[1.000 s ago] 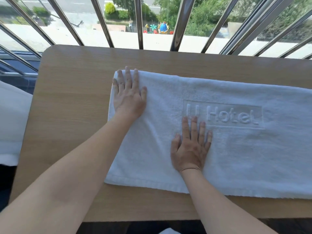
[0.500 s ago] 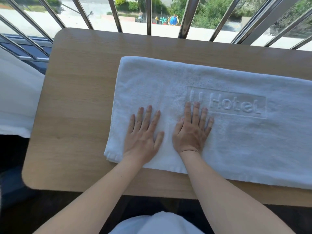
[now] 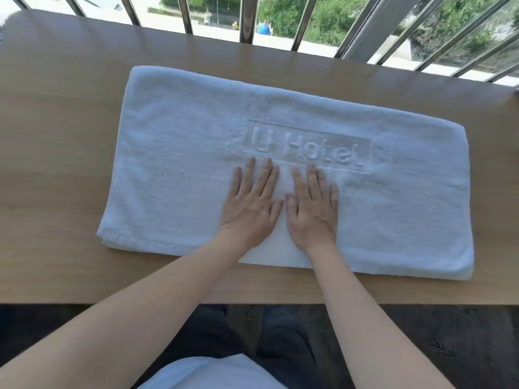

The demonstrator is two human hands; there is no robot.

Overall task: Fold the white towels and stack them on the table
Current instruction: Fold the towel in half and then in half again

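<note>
A white towel (image 3: 179, 153) lies folded into a long rectangle across the wooden table (image 3: 56, 169), with an embossed "U Hotel" panel near its middle. My left hand (image 3: 251, 206) presses flat on the towel just below that panel, fingers straight. My right hand (image 3: 313, 211) lies flat beside it, thumbs almost touching. Both palms rest on the near half of the towel.
Metal window bars (image 3: 248, 18) stand right behind the table's far edge, with a street and trees beyond. The table's near edge runs just above my legs, and the dark floor (image 3: 421, 346) shows below.
My left hand slid from the towel's far left corner down and right to sit beside my right hand. The view shifted right, so the whole towel now shows.
</note>
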